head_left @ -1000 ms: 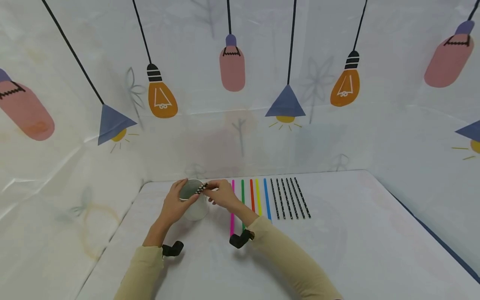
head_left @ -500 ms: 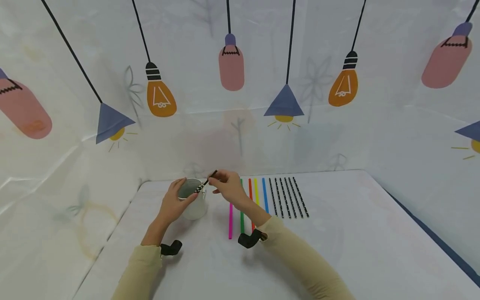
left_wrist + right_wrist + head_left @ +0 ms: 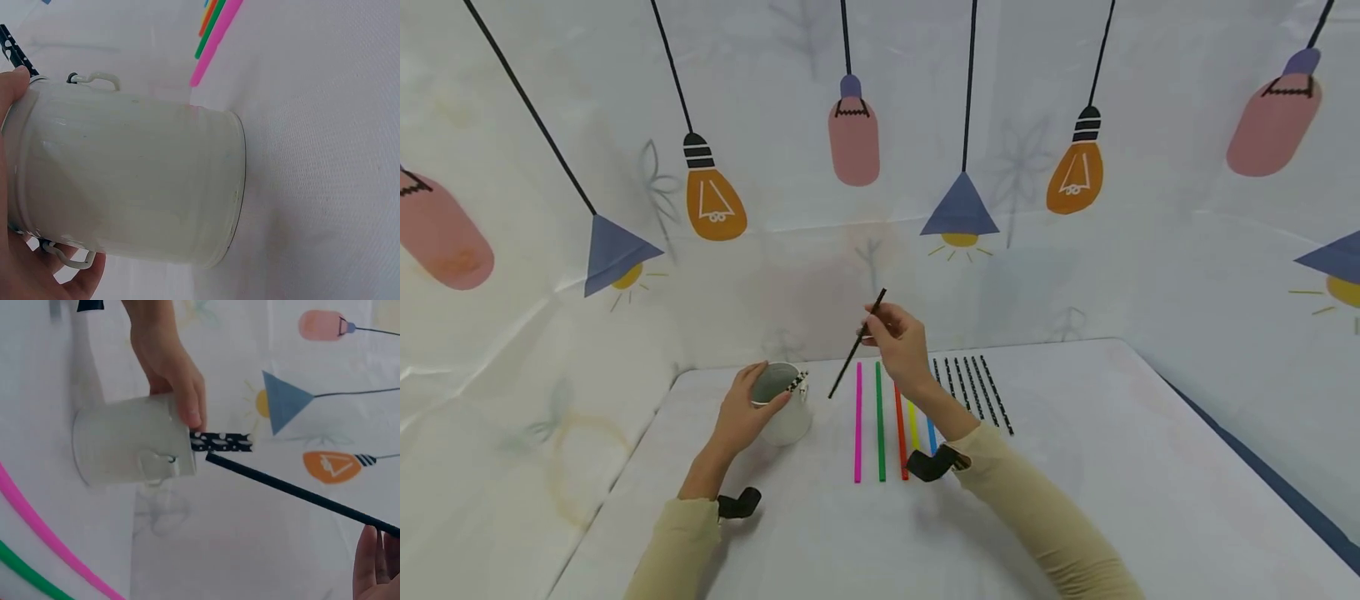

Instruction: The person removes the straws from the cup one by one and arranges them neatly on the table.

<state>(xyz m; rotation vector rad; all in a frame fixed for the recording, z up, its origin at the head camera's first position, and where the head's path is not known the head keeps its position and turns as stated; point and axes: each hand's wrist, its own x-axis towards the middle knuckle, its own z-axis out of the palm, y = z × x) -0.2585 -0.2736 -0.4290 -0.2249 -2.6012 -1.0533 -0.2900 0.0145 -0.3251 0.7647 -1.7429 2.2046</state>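
Observation:
My left hand (image 3: 741, 408) grips the rim of a white metal bucket (image 3: 787, 425), which stands upright and has small loop handles on its sides. Beside the thumb, black straws with white spots (image 3: 222, 442) stick out of its mouth. To the right and higher up, my right hand (image 3: 904, 346) pinches a dark straw (image 3: 857, 343) near its upper part. That straw slants in the air, its lower end pointing down toward the bucket and apart from it in the head view. The insides of the bucket are mostly hidden.
Pink (image 3: 858, 425), green (image 3: 881, 425), red (image 3: 901, 433), yellow (image 3: 913, 425) and blue (image 3: 932, 435) straws lie in a row on the white table (image 3: 1075, 500). Right of them lie several spotted black straws (image 3: 996, 396). A wall sheet with printed lamps (image 3: 958, 208) rises behind.
My right hand has moved up and to the right from the bucket's rim, drawing the dark straw away with it. My left hand stays on the bucket.

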